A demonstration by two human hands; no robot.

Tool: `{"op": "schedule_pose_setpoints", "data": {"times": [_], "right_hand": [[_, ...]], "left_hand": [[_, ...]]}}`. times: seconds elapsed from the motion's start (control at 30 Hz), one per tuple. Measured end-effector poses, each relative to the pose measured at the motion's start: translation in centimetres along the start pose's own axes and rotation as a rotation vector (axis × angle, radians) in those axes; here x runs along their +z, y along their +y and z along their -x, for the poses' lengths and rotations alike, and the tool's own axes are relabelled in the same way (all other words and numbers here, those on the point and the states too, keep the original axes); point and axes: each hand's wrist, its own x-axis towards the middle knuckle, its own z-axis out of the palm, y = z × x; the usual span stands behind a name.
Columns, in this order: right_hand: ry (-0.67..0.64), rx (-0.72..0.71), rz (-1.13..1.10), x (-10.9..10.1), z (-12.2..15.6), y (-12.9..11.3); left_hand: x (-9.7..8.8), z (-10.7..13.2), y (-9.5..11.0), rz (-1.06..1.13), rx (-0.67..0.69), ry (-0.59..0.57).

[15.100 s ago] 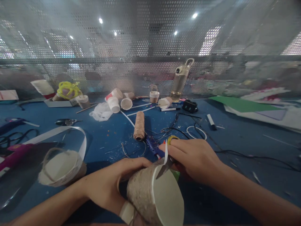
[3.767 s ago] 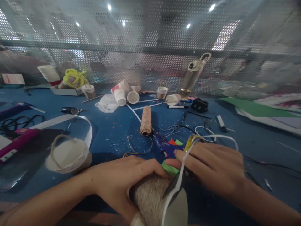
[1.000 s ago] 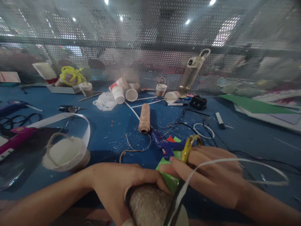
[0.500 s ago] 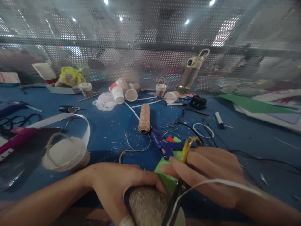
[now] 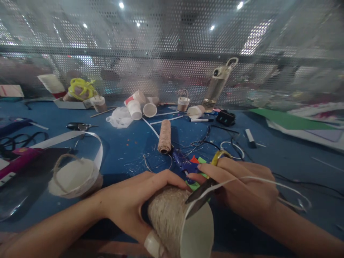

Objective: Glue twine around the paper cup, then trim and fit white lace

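L hand (image 5: 131,206): fingers gripping twine-wrapped cup (image 5: 168,215), tilted | R hand (image 5: 242,182): fingers closed on scissors (image 5: 202,197), blades at cup's rim | twine spool (image 5: 165,136): beyond cup | handled basket (image 5: 88,184): left of cup

Dim fr. here; lamps (image 5: 240,5) glare up top; all past mesh (image 5: 166,39) v. blurred; soft shadows on tbl. (image 5: 285,154); edges stretched.

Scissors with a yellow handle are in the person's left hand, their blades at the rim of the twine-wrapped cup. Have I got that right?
Not quite: the head view shows the scissors in the right hand; the left hand grips the twine-wrapped cup. The handle is indeed yellow, and the blades are at the cup's rim.
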Motion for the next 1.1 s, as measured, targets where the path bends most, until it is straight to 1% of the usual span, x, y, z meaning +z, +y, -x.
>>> {"op": "schedule_pose_setpoints", "data": {"times": [0.1, 0.23, 0.4, 0.57, 0.73, 0.87, 0.93, 1.03, 1.1], "right_hand": [[0.073, 0.010, -0.021, 0.1, -0.4, -0.5], [0.083, 0.007, -0.040, 0.2, -0.6, -0.8], [0.028, -0.041, -0.079, -0.3, -0.8, -0.6], [0.037, -0.054, -0.057, -0.4, -0.9, -0.6], [-0.030, -0.083, -0.096, -1.0, -1.1, -0.6], [-0.115, -0.105, -0.137, -1.8, -1.8, -0.5], [-0.100, -0.107, -0.132, -1.8, -1.9, -0.6], [-0.043, -0.097, -0.125, -1.4, -1.8, -0.8], [-0.008, -0.094, -0.132, -1.0, -1.5, -0.9]], "left_hand": [[0.1, -0.1, -0.1, -0.077, 0.001, -0.012], [0.0, -0.2, 0.2, -0.113, -0.021, -0.051], [0.2, 0.0, -0.3, -0.086, -0.010, -0.081], [0.3, 0.2, -0.7, -0.093, -0.048, -0.106], [0.4, 0.1, -0.9, -0.087, -0.057, -0.124], [0.6, 0.3, -1.2, -0.051, -0.056, -0.174], [0.8, 0.4, -1.4, -0.034, -0.054, -0.184], [0.9, 0.4, -2.0, -0.034, -0.038, -0.172], [0.7, 0.2, -2.5, -0.037, -0.010, -0.199]]}}
